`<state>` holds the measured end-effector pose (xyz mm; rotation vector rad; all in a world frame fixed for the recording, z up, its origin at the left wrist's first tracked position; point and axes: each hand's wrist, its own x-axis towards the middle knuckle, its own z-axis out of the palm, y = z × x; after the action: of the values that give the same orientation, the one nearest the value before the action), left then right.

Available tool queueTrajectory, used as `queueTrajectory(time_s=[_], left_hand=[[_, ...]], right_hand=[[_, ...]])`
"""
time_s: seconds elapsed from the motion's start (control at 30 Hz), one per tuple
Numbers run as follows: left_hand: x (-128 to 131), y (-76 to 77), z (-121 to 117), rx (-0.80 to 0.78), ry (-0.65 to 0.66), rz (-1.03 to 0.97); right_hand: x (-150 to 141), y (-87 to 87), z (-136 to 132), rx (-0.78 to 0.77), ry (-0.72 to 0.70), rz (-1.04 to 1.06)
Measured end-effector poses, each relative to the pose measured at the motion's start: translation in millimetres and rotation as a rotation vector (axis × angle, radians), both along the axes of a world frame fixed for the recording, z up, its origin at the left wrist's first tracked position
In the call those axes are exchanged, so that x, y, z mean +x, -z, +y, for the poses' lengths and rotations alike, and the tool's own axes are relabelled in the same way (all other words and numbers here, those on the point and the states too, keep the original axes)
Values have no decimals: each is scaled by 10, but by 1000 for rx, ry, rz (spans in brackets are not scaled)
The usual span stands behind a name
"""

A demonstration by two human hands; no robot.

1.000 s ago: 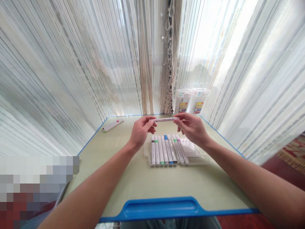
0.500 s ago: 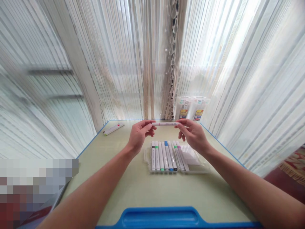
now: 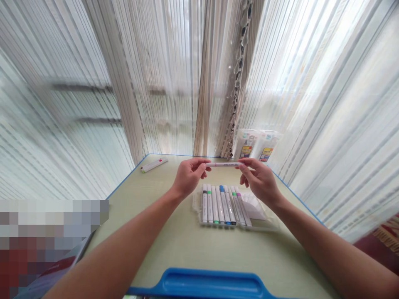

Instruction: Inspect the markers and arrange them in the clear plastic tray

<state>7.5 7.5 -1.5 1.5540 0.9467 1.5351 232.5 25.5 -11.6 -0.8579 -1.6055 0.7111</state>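
Observation:
A white marker [image 3: 223,164] with a thin pinkish band is held level between my two hands, above the far part of the table. My left hand [image 3: 189,175] pinches its left end between thumb and fingers. At the other end, my right hand [image 3: 259,177] grips it the same way. Just below the hands lies an open clear plastic case [image 3: 276,226], with several white markers [image 3: 218,205] side by side in it. Their bands and ends are green, blue, dark and purple. A whitish sheet or insert [image 3: 253,207] shows in the case's right part.
More white markers [image 3: 154,165] lie together at the table's far left corner. Two clear cases with yellow labels [image 3: 257,145] stand at the back right. The pale green table [image 3: 187,249] has a blue rim and a blue front tray [image 3: 212,284]. Sheer striped curtains [image 3: 168,83] hang behind.
The view has shifted slightly, so the table and hands sit a little further right. Both hands keep the marker level between them.

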Motion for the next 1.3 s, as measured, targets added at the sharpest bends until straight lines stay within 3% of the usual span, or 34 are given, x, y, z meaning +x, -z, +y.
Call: queueTrajectory(time_s=[0.43,1.3], left_hand=[[-21,35,38,3,-14,32],[-18,49,83,-91,-70,-101]], right_hand=[[-6,-5,-6,13,14,-14],[-13,-15,-47,18,-81,15]])
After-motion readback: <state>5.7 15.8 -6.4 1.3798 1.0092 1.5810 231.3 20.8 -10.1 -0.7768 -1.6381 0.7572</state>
